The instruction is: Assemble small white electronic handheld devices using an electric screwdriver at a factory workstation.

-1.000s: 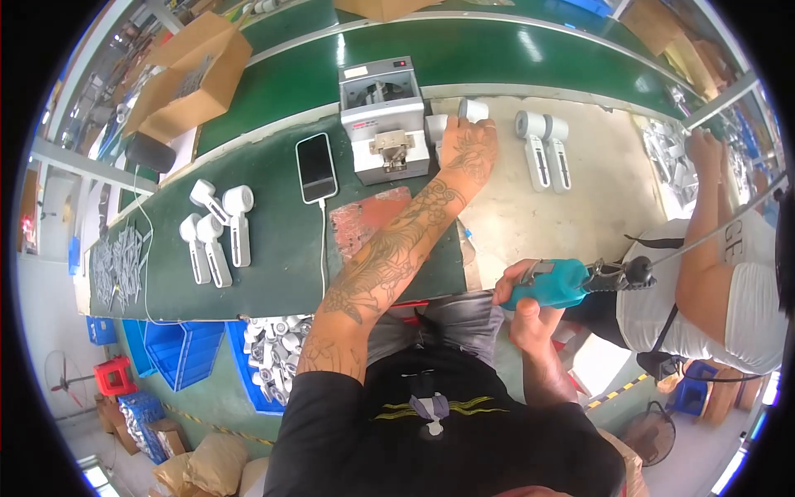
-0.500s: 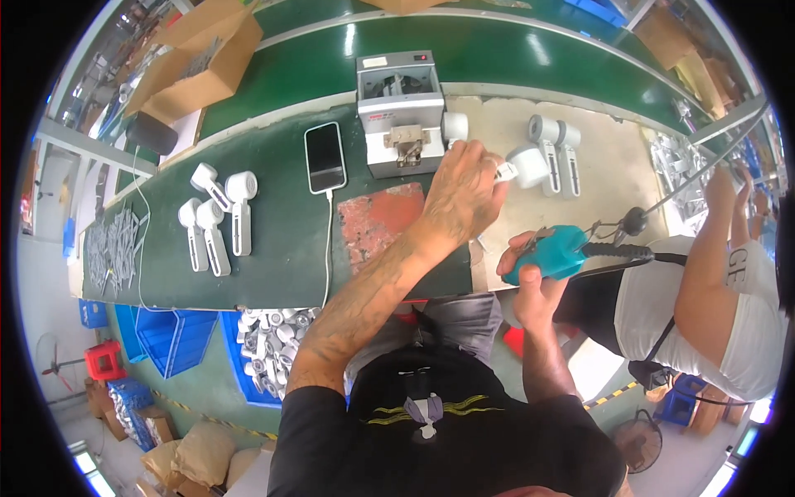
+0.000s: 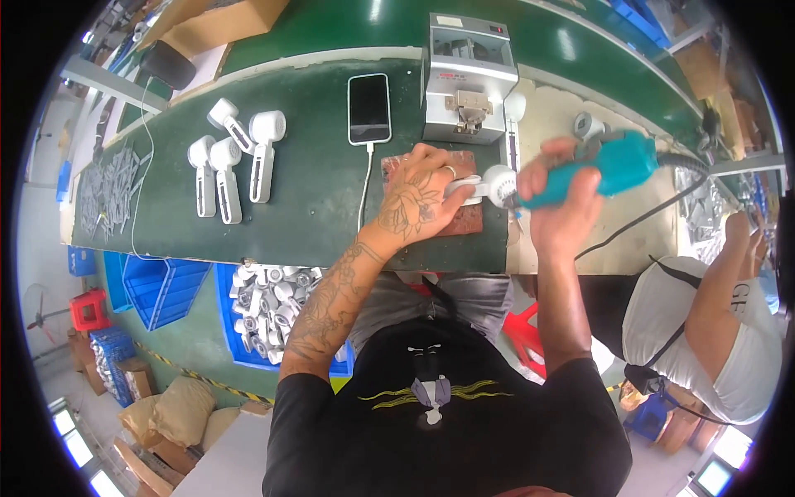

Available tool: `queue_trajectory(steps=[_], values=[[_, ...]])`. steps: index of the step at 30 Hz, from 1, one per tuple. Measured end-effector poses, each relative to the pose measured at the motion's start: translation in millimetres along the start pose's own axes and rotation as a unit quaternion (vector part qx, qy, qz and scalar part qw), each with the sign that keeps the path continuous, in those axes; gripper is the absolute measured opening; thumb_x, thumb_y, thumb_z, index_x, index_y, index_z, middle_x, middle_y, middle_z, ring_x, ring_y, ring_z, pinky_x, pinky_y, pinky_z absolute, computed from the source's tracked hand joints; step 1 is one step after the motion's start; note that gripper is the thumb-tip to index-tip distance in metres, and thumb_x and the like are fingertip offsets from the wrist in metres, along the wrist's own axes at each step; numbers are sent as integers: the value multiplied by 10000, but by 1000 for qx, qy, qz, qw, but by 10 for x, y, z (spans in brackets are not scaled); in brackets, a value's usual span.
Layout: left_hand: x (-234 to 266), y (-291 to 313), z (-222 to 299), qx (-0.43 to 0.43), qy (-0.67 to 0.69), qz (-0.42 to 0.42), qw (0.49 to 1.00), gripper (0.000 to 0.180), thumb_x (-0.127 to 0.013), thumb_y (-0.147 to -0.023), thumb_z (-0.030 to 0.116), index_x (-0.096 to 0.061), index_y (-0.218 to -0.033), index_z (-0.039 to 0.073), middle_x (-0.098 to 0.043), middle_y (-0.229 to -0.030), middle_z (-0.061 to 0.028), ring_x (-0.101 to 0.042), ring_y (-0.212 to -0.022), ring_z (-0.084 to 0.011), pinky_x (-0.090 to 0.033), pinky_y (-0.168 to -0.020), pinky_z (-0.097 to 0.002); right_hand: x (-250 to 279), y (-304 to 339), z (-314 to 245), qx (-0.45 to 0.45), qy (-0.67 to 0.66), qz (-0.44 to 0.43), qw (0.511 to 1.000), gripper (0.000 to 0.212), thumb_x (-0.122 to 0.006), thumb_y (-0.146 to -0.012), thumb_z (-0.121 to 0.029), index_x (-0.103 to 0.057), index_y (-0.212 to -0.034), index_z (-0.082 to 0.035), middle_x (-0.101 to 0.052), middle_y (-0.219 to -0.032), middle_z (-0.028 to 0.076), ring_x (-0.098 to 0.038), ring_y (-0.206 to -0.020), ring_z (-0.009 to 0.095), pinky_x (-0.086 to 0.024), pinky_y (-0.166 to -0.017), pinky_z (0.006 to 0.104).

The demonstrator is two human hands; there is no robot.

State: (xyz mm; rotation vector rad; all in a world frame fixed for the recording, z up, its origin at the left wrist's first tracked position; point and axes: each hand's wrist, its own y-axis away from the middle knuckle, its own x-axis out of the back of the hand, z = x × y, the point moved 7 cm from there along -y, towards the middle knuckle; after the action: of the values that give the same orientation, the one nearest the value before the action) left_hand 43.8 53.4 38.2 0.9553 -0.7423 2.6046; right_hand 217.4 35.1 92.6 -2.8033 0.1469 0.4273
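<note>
My left hand [image 3: 418, 192] is closed round a small white handheld fan [image 3: 500, 184], pressing its handle on a worn reddish mat [image 3: 457, 224]. The fan's round head points to the right. In my right hand [image 3: 567, 203] is a teal electric screwdriver [image 3: 609, 172], held almost level, its tip at the fan's head. Whether the tip touches a screw is too blurred to tell. Just beyond the mat stands a grey screw feeder [image 3: 468, 79], with another white fan [image 3: 514, 108] beside it, partly hidden.
A white phone [image 3: 368, 109] lies left of the feeder on its cable. Several white fans [image 3: 262, 153] and a pile of grey strips [image 3: 114, 190] are further left. Below the bench is a blue bin [image 3: 248, 352] of white parts. A co-worker [image 3: 687, 306] is at right.
My left hand has brought the fan from beside the feeder down onto the mat. The screwdriver has swung up to the fan's head. The whole view has shifted.
</note>
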Motion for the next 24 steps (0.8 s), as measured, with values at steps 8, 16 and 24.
queue_trajectory(steps=[8,16,24], values=[[-81,103,-107,-26,-65,-14,997,393,-674,-906,445,-719,-1153,142,-645,-1165,-35,-560,-1135,-272,-423,-1024,-467,-491,-868,273,143,75,-9,987,393,-609,-1023,-360,-605,-1030,33,-590,-704,39,-574,-626,128,-454,-583,266],[-57,70,-96,-29,-58,13,998,418,-715,-882,430,-701,-1203,163,-657,-1167,-31,-573,-1114,-269,-447,-988,-448,-536,-912,467,170,138,-58,974,375,-562,-1041,-372,-582,-997,0,-582,-714,45,-587,-643,153,-464,-589,285],[-75,85,-150,-25,-58,18,998,438,-711,-884,429,-694,-1226,156,-657,-1158,-42,-574,-1109,-268,-446,-983,-446,-451,-652,353,48,148,5,988,477,-549,-1030,-458,-600,-1037,16,-571,-689,42,-576,-601,150,-453,-546,286]])
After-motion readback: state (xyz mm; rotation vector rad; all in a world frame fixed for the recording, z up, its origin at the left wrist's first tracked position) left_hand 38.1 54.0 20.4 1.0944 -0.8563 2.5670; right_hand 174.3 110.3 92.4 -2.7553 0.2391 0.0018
